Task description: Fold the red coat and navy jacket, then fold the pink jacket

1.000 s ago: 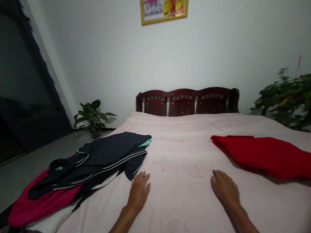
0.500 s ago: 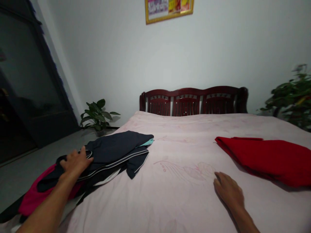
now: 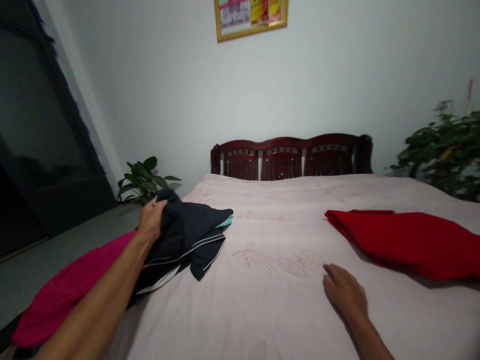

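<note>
My left hand (image 3: 153, 217) is closed on a dark navy shirt (image 3: 191, 217) with white-striped edging, holding a bunched part of it up off the pile. The rest of the shirt lies on the bed's left side, a bit of turquoise cloth (image 3: 228, 220) showing at its far corner. Under my left forearm spreads a bright pink garment (image 3: 82, 265), partly covered by the arm. Black and white cloth shows beneath the navy shirt. My right hand (image 3: 347, 292) rests on the pink bedsheet (image 3: 262, 305), its fingers loosely curled with nothing visible in them, near a folded red garment (image 3: 405, 240).
A dark wooden headboard (image 3: 281, 159) stands at the bed's far end against a pale wall. Leafy potted plants stand at the left (image 3: 144, 177) and right (image 3: 446, 155). A gold-framed picture (image 3: 251, 31) hangs above, and a dark door (image 3: 48, 135) is at the left.
My left hand has gone from lying over the navy shirt to gripping it, lifting it forward and to the right. More of the pink garment shows. My right hand stays on the sheet.
</note>
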A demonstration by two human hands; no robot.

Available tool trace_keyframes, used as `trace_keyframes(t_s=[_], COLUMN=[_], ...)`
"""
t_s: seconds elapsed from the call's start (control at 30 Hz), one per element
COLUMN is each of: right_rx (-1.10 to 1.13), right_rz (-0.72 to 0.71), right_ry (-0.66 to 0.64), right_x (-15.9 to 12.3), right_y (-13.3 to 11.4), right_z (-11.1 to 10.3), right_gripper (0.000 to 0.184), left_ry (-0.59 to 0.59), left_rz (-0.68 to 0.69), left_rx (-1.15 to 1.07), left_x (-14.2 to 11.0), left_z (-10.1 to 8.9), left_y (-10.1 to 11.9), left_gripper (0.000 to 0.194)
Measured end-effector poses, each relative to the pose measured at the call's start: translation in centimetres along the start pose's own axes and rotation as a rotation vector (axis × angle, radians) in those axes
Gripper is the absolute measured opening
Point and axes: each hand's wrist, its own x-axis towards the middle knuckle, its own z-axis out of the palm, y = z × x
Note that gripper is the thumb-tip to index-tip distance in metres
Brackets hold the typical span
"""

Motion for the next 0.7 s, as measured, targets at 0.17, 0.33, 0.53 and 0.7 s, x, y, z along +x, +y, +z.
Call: trace_keyframes(t_s=[0.17, 0.33, 0.53, 0.7], right_rx=[0.217, 0.573, 0.755, 0.529], right_rz=[0.068, 0.228, -0.016, -0.560], right_ry=[-0.026, -0.064, -0.188, -0.359], right_x=[0.3, -0.1, -0.9, -1.3], right_y=[0.7, 0.3, -3.2, -10.5], right_z=[-0.3, -1.8, -3.3, -5.7], right_gripper=[0.049, 0.056, 0.066, 0.089], left_ry=[-0.889, -1.759, -1.520, -0.897], left_rz=[0.079, 0.309, 0.091, 0.129], left_rx=[0.054, 0.231, 0.154, 0.349], left_x=[-13.3, -24.4, -24.5, -20.6], left_z=[9.7, 10.9, 5.7, 0.5], left_y=[-0.8, -3.6, -2.4, -4.3], left_gripper=[0.034, 0.046, 0.042, 0.040])
